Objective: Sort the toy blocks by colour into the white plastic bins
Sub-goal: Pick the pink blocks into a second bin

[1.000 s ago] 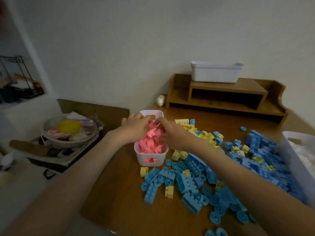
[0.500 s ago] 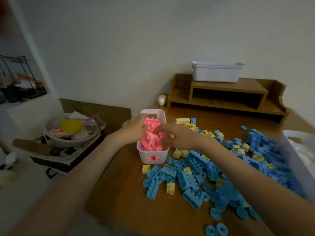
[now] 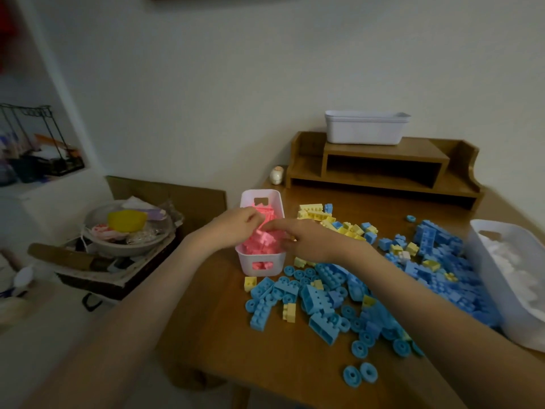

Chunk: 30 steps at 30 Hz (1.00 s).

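Note:
A small white bin (image 3: 261, 265) stands at the table's left side, heaped with pink blocks (image 3: 265, 242). My left hand (image 3: 233, 227) reaches in from the left, fingers curled down onto the pink heap. Across the bin's right rim lies my right hand (image 3: 306, 242), fingers stretched flat over the pink blocks, its fingertip close to the left hand. Loose blue blocks (image 3: 321, 296) and round blue pieces are scattered in front of the bin and to its right. Yellow blocks (image 3: 314, 212) lie behind my right hand. A large white bin (image 3: 498, 278) at the right edge holds white blocks.
A wooden desk shelf (image 3: 383, 169) stands at the back with stacked white bins (image 3: 365, 131) on top. A small pale figurine (image 3: 277, 175) sits beside it. Left of the table a basket holds a metal bowl (image 3: 126, 231) of odds and ends.
Both hands stay over the pink bin. My right hand has spread flatter across the pink blocks and my left hand's fingers have curled in closer to it.

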Each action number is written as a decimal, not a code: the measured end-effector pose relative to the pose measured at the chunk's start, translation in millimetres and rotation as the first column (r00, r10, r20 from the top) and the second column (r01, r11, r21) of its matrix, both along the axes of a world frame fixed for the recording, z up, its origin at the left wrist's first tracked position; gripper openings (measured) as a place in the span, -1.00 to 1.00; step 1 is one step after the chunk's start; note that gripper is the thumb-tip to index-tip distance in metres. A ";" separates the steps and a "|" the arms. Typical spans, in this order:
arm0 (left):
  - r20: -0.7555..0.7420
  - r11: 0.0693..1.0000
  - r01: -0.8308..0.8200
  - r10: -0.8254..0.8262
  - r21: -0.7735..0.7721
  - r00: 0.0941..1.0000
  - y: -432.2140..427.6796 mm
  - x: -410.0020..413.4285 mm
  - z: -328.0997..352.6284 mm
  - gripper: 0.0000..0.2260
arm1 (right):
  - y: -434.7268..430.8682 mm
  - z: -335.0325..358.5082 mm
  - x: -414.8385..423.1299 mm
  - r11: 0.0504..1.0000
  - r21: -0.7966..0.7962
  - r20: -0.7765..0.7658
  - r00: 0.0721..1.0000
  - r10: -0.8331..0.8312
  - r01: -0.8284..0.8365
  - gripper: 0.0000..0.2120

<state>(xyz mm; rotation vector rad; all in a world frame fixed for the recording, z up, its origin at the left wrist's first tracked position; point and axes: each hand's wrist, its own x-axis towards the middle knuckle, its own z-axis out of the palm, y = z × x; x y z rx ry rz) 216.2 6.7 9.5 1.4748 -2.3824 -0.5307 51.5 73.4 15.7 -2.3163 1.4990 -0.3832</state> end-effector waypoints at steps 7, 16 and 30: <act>-0.145 0.979 -0.144 0.123 -0.147 0.982 11.7 6.4 6.4 -0.71 | -7.4 -10.3 11.9 0.992 -0.075 -0.162 0.981 -0.109 0.098 -0.58; -0.138 0.961 -0.047 0.009 -0.274 0.990 37.4 -19.4 15.0 -0.72 | 8.6 -5.0 0.1 0.937 -0.206 -0.041 0.954 -0.297 0.283 -0.58; 0.182 0.908 0.408 -0.419 0.095 0.890 76.4 -157.2 -7.5 -0.65 | 61.5 -21.4 -161.3 0.766 0.119 -0.402 0.736 -0.545 0.632 -0.72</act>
